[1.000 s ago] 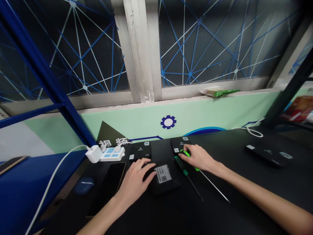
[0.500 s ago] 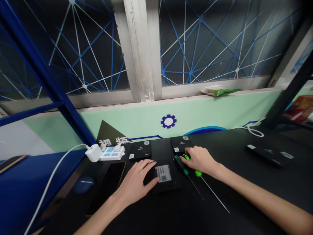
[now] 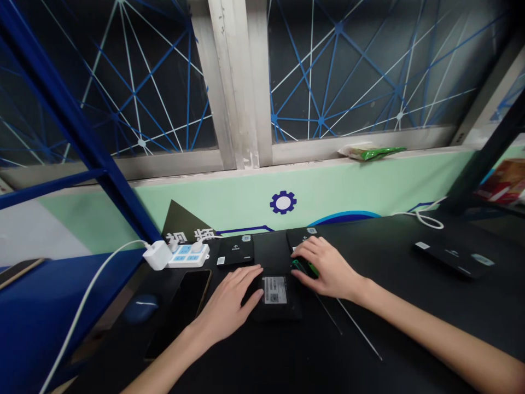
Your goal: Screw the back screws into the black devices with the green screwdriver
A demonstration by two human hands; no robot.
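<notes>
Black table [image 3: 336, 366], patterned windows [image 3: 369, 71], left hand [image 3: 227, 301] at labelled box [image 3: 275, 290], right hand [image 3: 326, 269] over screwdrivers [image 3: 314, 269], fingers apart

Bare, slender left hand [image 3: 229, 298]: palm down, fingers extended close together, thumb spread apart below. Bare left forearm [image 3: 168, 358] rising from bottom edge. Bare, slender right hand [image 3: 326, 268]: palm down, fingers curved, thumb apart. Bare right forearm [image 3: 430, 328] slanting in from lower right.

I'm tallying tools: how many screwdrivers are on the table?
2: the dark green screwdriver and, to its right, the bright green screwdriver, both partly covered by the right hand.
</notes>
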